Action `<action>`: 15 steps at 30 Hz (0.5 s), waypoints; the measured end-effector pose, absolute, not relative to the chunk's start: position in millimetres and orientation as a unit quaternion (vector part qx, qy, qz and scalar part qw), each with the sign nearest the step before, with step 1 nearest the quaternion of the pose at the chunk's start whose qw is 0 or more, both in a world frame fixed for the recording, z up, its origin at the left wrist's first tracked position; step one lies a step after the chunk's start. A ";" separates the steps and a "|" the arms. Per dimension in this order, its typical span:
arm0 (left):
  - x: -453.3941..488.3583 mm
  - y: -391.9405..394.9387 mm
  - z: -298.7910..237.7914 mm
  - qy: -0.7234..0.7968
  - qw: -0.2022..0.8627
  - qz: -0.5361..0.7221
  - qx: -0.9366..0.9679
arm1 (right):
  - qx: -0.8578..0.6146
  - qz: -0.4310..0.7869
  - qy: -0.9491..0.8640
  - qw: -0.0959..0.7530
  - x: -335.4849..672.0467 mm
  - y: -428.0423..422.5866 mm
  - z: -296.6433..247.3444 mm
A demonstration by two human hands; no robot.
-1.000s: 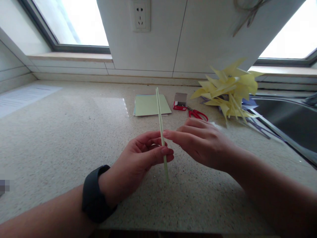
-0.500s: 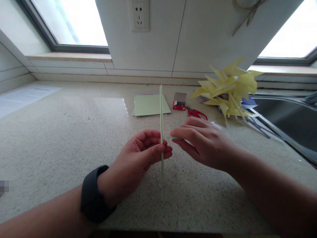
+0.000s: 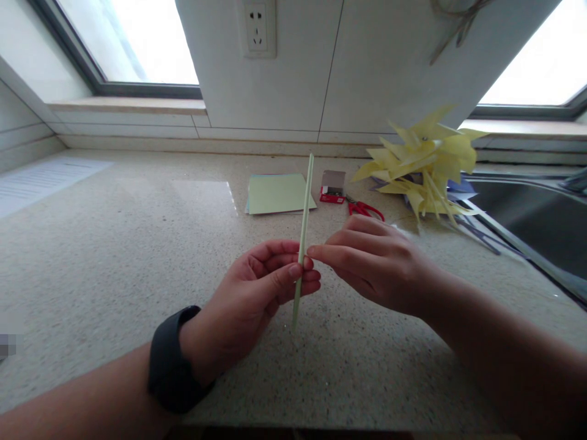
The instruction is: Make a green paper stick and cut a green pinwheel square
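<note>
Strip (image 3: pixel 306 205), pale green, in left hand (image 3: pixel 254 287); right hand (image 3: pixel 378 263) beside.

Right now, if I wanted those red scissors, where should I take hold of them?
I'd grip the scissors by their red handles, from above: they lie on the counter with the blade end beside the small box and the handles angled away from it. The right hand crowds the near side, so that approach looks awkward.

This looks like a kitchen: a metal sink (image 3: pixel 536 223) is set into the speckled, stone-like worktop (image 3: pixel 114 250), and a socket (image 3: pixel 260 30) sits on the pale wall (image 3: pixel 380 67) between two windows (image 3: pixel 142 43).
</note>
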State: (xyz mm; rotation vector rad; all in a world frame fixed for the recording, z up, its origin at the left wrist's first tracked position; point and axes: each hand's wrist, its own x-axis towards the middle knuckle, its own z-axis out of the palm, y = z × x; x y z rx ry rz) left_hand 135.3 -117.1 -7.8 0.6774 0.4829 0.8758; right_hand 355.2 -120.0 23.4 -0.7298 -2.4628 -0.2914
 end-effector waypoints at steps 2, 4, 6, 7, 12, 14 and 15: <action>134.7 -116.6 -8.0 0.225 0.825 0.409 0.317 | -0.272 -0.105 -0.916 0.275 355.4 -120.4 23.6; 134.5 -116.0 -8.5 0.225 0.827 0.405 0.318 | -0.271 -0.103 -0.916 0.277 355.6 -120.7 23.5; 134.7 -115.6 -9.1 0.226 0.827 0.403 0.320 | -0.267 -0.104 -0.915 0.284 355.9 -120.9 23.2; 134.9 -115.7 -9.5 0.225 0.827 0.402 0.323 | -0.264 -0.105 -0.915 0.287 356.0 -120.9 23.1; 135.3 -117.5 -10.8 0.220 0.817 0.408 0.343 | -0.263 -0.116 -0.915 0.283 355.7 -120.1 24.0; 134.9 -118.1 -11.2 0.232 0.810 0.406 0.354 | -0.265 -0.121 -0.915 0.278 354.9 -119.9 24.7; 134.6 -118.2 -11.4 0.237 0.806 0.407 0.359 | -0.266 -0.123 -0.915 0.276 354.4 -120.0 25.0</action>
